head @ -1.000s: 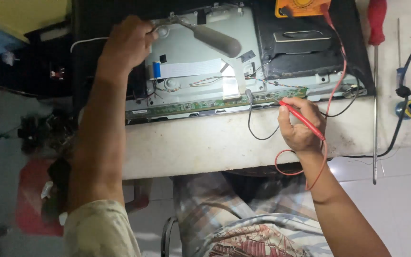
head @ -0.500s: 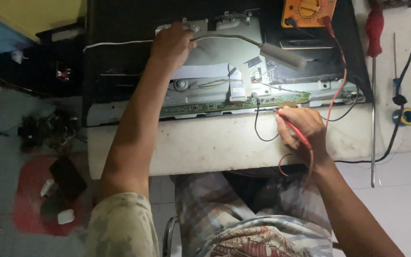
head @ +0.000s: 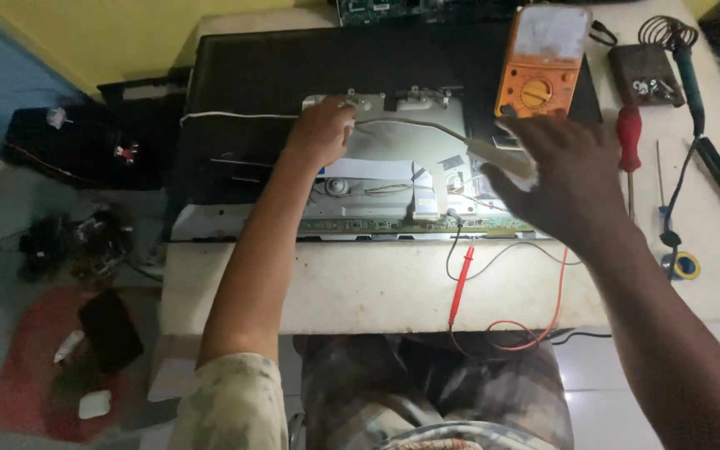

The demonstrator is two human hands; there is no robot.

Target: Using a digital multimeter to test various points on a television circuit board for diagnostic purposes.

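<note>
On the white bench, the left hand (head: 320, 132) rests with curled fingers on the metal chassis (head: 393, 142) of the opened screen. Over its right edge the right hand (head: 562, 179) hovers, fingers spread wide and holding nothing — the red probe (head: 461, 286) lies loose at the bench's front, just below the orange multimeter (head: 541, 62).

Two hands (head: 320, 131) (head: 556, 179) are in view. There is one orange multimeter (head: 541, 62), one red probe (head: 461, 285), one red screwdriver (head: 628, 137), one soldering iron (head: 690, 79), one tape roll (head: 686, 266) and one opened panel (head: 235, 92).
</note>
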